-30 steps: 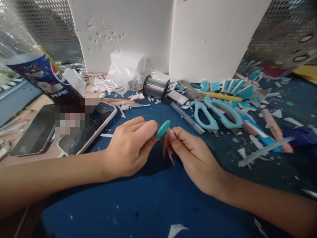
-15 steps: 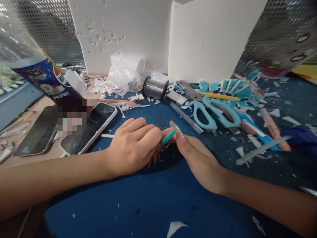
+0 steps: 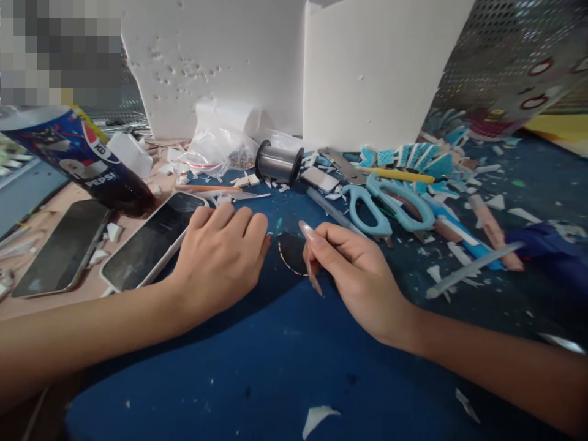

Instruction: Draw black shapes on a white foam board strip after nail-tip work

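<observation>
Left hand: drawn away since earlier; curled, grip hidden.
Right hand: narrow pinch on strand.
Strand: likely light, flexible; grip ends.

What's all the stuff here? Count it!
Plastic Pepsi bottle: one, blue-labelled, back left
Flat phones: two, dark-screened, left
Foam panels: two, white, back
Plastic bag: one, clear, left of spool
Thread spool: one, grey, centre
Plastic-handled scissors: one pair, pale blue, right of centre
Thin stick: one, yellow, behind scissors
Thick stick: one, pink, right
Scraps: uncountable, white and blue, scattered
Smooth mat: one, blue, beneath hands
Beaded string: one, multicoloured, between hands
Other clutter: too jumbled
Left hand: one, bare, centre-left
Right hand: one, bare, centre-right
</observation>
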Demonstrator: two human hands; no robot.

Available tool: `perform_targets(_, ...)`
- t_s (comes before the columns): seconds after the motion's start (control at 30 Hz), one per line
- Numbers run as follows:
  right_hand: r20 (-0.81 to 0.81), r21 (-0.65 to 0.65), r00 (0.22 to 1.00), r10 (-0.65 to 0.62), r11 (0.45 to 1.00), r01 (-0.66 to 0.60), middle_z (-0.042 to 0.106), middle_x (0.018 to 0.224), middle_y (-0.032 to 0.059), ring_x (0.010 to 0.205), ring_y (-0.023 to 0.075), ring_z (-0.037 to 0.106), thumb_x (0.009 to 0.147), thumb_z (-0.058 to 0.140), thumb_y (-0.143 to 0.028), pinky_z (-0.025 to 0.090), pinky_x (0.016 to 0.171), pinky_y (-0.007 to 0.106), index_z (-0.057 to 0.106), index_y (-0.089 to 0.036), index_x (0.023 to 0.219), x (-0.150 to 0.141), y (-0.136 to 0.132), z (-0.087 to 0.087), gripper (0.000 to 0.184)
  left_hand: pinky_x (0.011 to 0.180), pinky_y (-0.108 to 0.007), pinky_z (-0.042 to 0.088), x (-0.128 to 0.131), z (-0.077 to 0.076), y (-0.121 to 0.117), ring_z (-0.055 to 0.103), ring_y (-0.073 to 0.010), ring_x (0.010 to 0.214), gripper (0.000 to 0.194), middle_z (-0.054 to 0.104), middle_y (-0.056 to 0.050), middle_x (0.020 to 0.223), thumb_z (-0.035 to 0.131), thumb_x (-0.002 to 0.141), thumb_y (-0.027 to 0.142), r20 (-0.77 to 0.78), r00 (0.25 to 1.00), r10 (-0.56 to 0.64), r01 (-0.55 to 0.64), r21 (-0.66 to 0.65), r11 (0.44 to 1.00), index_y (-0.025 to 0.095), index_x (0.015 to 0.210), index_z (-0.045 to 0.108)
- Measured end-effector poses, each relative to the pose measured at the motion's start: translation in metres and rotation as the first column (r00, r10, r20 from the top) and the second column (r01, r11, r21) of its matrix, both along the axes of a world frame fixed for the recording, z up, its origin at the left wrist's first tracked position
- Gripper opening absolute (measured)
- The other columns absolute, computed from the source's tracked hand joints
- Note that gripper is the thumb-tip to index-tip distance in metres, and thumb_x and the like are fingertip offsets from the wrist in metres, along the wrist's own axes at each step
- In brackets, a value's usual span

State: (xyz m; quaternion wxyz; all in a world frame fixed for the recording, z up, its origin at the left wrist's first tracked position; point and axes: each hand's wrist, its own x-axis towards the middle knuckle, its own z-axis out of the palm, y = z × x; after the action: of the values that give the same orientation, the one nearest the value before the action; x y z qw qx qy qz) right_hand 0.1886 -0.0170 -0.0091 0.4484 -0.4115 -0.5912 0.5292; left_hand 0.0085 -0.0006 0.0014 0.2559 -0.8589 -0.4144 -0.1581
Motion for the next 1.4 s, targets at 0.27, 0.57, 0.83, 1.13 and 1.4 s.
perform_targets(0.27,0.004,-0.004,1.0,-0.026,1.0,0.026,0.049,0.055,-0.004,0.047,0.0065,0.049,0.095,0.049,-0.032,0.042,0.047,0.02,0.051,-0.017,0.06,0.001,0.0,-0.001,0.038,0.056,-0.034,0.035,0.003,-0.004,0.013,0.055,-0.0246,0.066,0.011,0.06,-0.005,0.067,0.053,0.08,0.01,-0.23,0.968,-0.101,0.039,-0.259,0.965,0.017,0.073,0.057)
perform_targets(0.57,-0.04,-0.025,0.998,-0.038,0.999,0.037,0.049,0.054,-0.0041,0.046,0.0067,0.048,0.095,0.05,-0.036,0.041,0.046,0.021,0.052,-0.017,0.061,0.001,0.002,-0.005,0.039,0.058,-0.034,0.04,-0.007,-0.001,0.02,0.056,-0.0253,0.068,0.017,0.058,-0.007,0.063,0.047,0.085,0.009,-0.184,0.982,-0.045,0.016,-0.153,0.988,0.016,0.071,0.055)
perform_targets(0.83,-0.093,-0.038,0.995,-0.024,0.999,0.02,0.049,0.056,-0.0034,0.048,0.0068,0.048,0.095,0.051,-0.031,0.042,0.047,0.02,0.053,-0.017,0.061,0.003,0.002,-0.007,0.037,0.064,-0.034,0.045,-0.01,0.005,0.021,0.059,-0.0244,0.073,0.02,0.061,-0.009,0.071,0.04,0.089,0.013,-0.091,0.993,0.073,-0.09,-0.196,0.976,0.014,0.077,0.056)
perform_targets(1.13,-0.081,-0.054,0.997,0.001,0.999,-0.006,0.049,0.057,-0.0041,0.049,0.0066,0.048,0.095,0.05,-0.032,0.042,0.048,0.02,0.053,-0.018,0.062,0.003,0.001,-0.006,0.036,0.063,-0.031,0.038,-0.009,0.01,0.018,0.053,-0.02,0.07,0.021,0.055,-0.007,0.072,0.035,0.089,0.011,0.065,0.991,0.113,-0.082,-0.363,0.928,0.014,0.076,0.05)
perform_targets(1.4,0.133,0.138,0.991,0.019,0.99,-0.038,0.052,0.058,-0.003,0.055,0.0089,0.051,0.097,0.046,-0.031,0.043,0.056,0.024,0.051,-0.019,0.062,0.003,-0.004,0.0,0.037,0.052,-0.02,0.028,0.011,-0.004,-0.005,0.031,-0.0078,0.056,0.028,0.036,0.005,0.063,0.04,0.094,0.029,0.714,0.419,0.56,0.712,-0.642,0.285,0.017,0.069,0.041)
